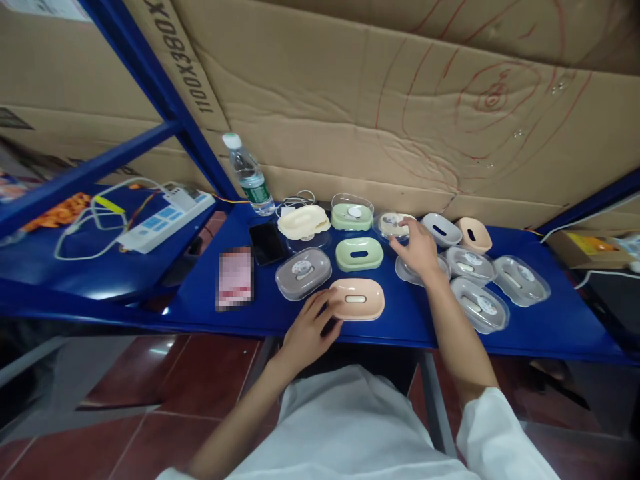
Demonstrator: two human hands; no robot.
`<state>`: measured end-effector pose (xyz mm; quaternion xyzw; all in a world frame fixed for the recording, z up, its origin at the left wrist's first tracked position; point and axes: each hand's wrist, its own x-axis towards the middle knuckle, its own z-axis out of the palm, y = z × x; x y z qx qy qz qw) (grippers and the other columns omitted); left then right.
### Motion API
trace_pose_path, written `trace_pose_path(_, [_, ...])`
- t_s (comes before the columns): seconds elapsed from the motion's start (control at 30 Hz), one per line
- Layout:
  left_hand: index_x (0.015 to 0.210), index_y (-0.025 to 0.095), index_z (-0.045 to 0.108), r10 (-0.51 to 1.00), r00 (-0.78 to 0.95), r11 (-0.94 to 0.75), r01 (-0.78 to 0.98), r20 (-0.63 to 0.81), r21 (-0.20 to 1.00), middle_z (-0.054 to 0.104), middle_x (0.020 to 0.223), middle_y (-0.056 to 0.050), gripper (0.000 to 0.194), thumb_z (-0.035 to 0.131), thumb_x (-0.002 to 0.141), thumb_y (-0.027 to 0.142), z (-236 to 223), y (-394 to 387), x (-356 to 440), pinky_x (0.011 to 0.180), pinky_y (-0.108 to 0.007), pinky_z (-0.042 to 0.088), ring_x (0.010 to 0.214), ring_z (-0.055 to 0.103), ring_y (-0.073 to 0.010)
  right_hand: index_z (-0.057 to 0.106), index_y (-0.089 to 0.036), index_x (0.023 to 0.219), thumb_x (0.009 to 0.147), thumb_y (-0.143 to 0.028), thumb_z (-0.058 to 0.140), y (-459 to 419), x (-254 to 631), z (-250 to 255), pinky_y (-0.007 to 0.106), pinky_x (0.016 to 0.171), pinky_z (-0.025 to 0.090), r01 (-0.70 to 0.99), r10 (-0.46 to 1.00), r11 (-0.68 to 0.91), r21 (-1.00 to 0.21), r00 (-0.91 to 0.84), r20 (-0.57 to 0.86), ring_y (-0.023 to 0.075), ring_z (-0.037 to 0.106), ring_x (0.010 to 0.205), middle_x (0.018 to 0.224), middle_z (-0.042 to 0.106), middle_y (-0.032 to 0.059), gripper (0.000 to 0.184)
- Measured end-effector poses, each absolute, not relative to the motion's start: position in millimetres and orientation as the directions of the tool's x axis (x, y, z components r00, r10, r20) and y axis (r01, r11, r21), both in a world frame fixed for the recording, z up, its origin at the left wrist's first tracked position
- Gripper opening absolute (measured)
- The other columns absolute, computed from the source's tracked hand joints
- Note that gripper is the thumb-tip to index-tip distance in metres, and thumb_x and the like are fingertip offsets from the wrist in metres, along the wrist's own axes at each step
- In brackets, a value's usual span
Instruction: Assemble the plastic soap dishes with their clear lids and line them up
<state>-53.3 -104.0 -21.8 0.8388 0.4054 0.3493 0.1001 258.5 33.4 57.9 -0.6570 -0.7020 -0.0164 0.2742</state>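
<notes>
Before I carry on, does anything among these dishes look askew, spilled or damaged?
The cream dish near the bottle looks askew: it seems tipped, overlapping a clear cover, unlike the level front green dish. I see no spill or obvious damage.

Dim, wide-angle stretch, slightly soft edges

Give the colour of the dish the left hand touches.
The dish is peach; the head view shows it.
</notes>
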Motion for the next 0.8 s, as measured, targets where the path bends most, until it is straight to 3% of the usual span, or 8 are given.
trace_pose_path(0.13, [0.139,0.027,0.064,0.74,0.398,-0.662,0.573,0.542,0.483,0.066,0.146,-0.012,0.039,0.07,0.101,0.021,-21,-104,-54,0.116,-0.051,0.059,0.142,0.061,-0.0301,0.063,-0.024,0.131,0.1,-0.046,0.06,-9,270,80,0.052,0.114,0.052,0.789,0.864,0.369,-0.491,-0.097,0.494,0.0338,0.064,0.137,0.148,0.067,0.0143,0.038])
trace_pose_path(0.3, [0.129,0.025,0.062,0.787,0.355,-0.613,0.538,0.505,0.578,0.068,0.139,-0.012,0.035,0.076,0.097,0.026,-21,-105,-55,0.112,-0.047,0.061,0.134,0.066,-0.028,0.062,-0.031,0.131,0.1,-0.039,0.069,-84,264,51,0.059,0.118,0.052,0.641,0.851,0.516,-0.568,-0.311,0.423,0.0336,0.064,0.141,0.147,0.068,0.0118,0.033])
trace_pose_path(0.4, [0.136,0.024,0.057,0.839,0.299,-0.542,0.537,0.455,0.647,0.063,0.145,-0.015,0.048,0.079,0.094,0.028,-22,-106,-56,0.109,-0.046,0.063,0.137,0.066,-0.0297,0.058,-0.033,0.135,0.101,-0.033,0.069,-111,254,20,0.06,0.117,0.054,0.585,0.844,0.536,-0.609,-0.361,0.396,0.0342,0.06,0.146,0.149,0.066,0.0133,0.036])
trace_pose_path(0.53, [0.154,0.027,0.048,0.846,0.348,-0.533,0.529,0.404,0.66,0.053,0.161,-0.016,0.063,0.075,0.097,0.028,-22,-107,-57,0.117,-0.049,0.059,0.15,0.056,-0.0315,0.054,-0.033,0.14,0.103,-0.034,0.067,-117,241,2,0.061,0.121,0.051,0.567,0.849,0.523,-0.636,-0.415,0.328,0.0345,0.051,0.154,0.155,0.059,0.0141,0.04])
trace_pose_path(0.7, [0.154,0.03,0.052,0.828,0.357,-0.561,0.522,0.432,0.642,0.051,0.161,-0.014,0.056,0.071,0.101,0.027,-25,-105,-59,0.118,-0.047,0.058,0.148,0.058,-0.0298,0.044,-0.034,0.16,0.097,-0.048,0.077,-110,225,3,0.063,0.126,0.046,0.626,0.841,0.531,-0.571,-0.471,0.267,0.0381,0.042,0.159,0.16,0.051,0.0161,0.073])
trace_pose_path(0.8, [0.151,0.03,0.055,0.817,0.362,-0.575,0.476,0.448,0.665,0.054,0.158,-0.014,0.052,0.073,0.101,0.027,-24,-100,-64,0.12,-0.049,0.056,0.148,0.058,-0.0295,0.036,-0.04,0.169,0.103,-0.045,0.07,-109,219,4,0.061,0.129,0.043,0.651,0.844,0.527,-0.547,-0.475,0.249,0.0353,0.039,0.162,0.164,0.047,0.014,0.074])
